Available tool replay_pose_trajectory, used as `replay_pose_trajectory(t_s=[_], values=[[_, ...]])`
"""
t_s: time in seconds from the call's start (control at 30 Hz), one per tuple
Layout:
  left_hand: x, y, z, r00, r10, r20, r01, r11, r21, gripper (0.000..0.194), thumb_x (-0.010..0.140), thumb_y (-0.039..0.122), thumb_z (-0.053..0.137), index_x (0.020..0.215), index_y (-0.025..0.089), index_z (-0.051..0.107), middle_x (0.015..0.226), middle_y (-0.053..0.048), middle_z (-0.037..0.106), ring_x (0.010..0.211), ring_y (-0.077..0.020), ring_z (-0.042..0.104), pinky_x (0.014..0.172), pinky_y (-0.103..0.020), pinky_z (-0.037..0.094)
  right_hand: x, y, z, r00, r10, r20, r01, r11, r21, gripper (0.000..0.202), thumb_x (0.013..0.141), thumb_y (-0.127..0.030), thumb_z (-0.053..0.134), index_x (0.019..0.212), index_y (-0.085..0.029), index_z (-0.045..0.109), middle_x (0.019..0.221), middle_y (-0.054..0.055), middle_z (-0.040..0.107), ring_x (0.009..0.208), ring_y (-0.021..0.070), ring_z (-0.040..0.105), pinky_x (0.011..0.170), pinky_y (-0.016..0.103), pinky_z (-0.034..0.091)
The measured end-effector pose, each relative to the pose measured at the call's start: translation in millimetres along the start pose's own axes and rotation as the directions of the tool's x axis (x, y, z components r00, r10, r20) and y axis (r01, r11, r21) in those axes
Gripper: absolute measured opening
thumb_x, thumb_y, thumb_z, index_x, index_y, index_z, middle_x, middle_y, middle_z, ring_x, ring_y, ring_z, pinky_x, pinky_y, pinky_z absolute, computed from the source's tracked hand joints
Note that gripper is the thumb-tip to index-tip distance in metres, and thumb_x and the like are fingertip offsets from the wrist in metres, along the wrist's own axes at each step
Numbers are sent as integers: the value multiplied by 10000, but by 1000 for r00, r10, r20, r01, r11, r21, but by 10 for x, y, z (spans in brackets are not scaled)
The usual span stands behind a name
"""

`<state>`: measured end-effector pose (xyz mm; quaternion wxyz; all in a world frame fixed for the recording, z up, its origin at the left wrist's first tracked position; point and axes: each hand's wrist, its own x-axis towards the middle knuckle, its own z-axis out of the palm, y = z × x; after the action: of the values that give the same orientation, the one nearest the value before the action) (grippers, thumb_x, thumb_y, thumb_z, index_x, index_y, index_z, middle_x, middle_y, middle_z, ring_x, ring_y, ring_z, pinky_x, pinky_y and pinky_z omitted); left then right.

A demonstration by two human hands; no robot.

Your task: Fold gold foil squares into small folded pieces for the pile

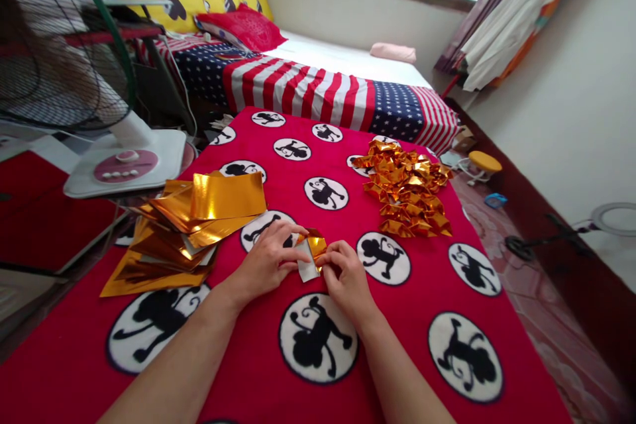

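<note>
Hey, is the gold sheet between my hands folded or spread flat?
Folded, at least partly: the gold sheet shows a pale strip beside creased gold, between your left hand and right hand.

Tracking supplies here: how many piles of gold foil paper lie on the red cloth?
2: flat rectangular gold foil sheets at left; folded gold foil pieces at right, beyond the right hand.

Foil paper [316,247]: gold one face, pale the other
Folds: partly made, aslant
Hold: pinched between my left hand [271,254] and right hand [348,279]
</note>
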<state>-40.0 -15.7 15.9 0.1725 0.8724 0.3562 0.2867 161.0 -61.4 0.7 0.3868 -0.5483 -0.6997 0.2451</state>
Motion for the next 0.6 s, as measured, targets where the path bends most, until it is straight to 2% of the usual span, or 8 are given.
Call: replay_pose_trajectory(t_s=[0.13,0.3,0.37,0.5,0.6], values=[[-3,35,37,1000,25,-7,-24,999,29,191,802,184,673,892,335,748,1251,-18,578,1184,-235,457,1031,-444,377,-34,-43,29,999,28,-27,-30,997,-74,168,780,-66,565,807,-203,657,920,46,574,907,199,540,841,353,444],[-9,77,39,996,92,-22,-88,985,151,174,854,207,609,840,317,744,1261,-12,596,1203,-246,445,1027,-449,332,-75,-72,33,999,43,-22,-45,994,-96,147,787,-74,586,824,-209,631,939,45,573,915,208,524,848,362,428],[-2,91,30,992,123,-12,-119,977,175,178,874,215,587,816,297,734,1204,-9,636,1169,-231,472,1010,-428,325,-85,-78,26,999,49,-17,-50,994,-92,144,786,-67,589,818,-206,612,923,38,572,908,205,518,841,355,421],[19,85,32,988,148,48,-154,977,147,178,902,227,559,845,276,721,960,-2,718,1003,-177,559,921,-365,334,-99,-89,16,999,42,-15,-43,995,-93,134,797,-70,578,805,-201,603,878,33,569,877,202,511,817,346,414],[27,70,42,989,138,62,-145,981,130,178,911,232,547,874,271,717,917,-1,728,960,-167,574,881,-351,331,-111,-101,8,1000,28,-7,-29,995,-92,148,806,-70,546,825,-200,613,896,41,568,883,205,511,822,351,413]])
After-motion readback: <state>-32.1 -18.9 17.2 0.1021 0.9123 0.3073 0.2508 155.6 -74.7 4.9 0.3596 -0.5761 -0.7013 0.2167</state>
